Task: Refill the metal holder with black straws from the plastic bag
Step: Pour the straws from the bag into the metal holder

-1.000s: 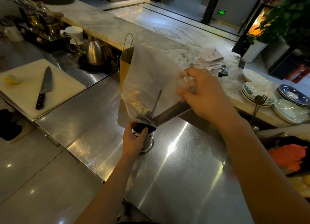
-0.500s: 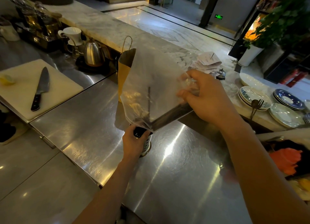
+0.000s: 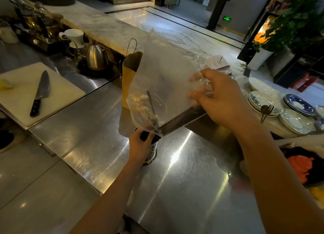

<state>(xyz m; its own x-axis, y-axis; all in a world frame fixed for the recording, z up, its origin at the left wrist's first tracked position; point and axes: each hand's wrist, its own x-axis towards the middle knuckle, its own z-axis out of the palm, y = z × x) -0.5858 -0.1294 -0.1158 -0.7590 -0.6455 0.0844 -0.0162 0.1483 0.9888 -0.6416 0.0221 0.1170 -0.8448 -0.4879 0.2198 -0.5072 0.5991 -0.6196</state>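
Observation:
A perforated metal holder (image 3: 152,150) stands on the steel counter (image 3: 184,172), with black straw ends showing at its mouth. My left hand (image 3: 140,146) is wrapped around its upper part. Just above it hangs a clear plastic bag (image 3: 157,86), tilted so that one corner points down at the holder. My right hand (image 3: 222,98) pinches the bag's right side together with a bundle of black straws (image 3: 182,118) lying along the bag's lower edge. One loose straw (image 3: 151,104) leans apart from the bundle inside the bag.
A brown paper bag (image 3: 128,79) stands right behind the plastic bag. A knife (image 3: 39,94) lies on a white cutting board (image 3: 22,100) at the left, a kettle (image 3: 96,58) behind it. Stacked plates (image 3: 296,114) and a fork sit at the right.
The loose straw inside the bag has swung from leaning right to leaning left. Both hands, the bag and the holder stay about where they were.

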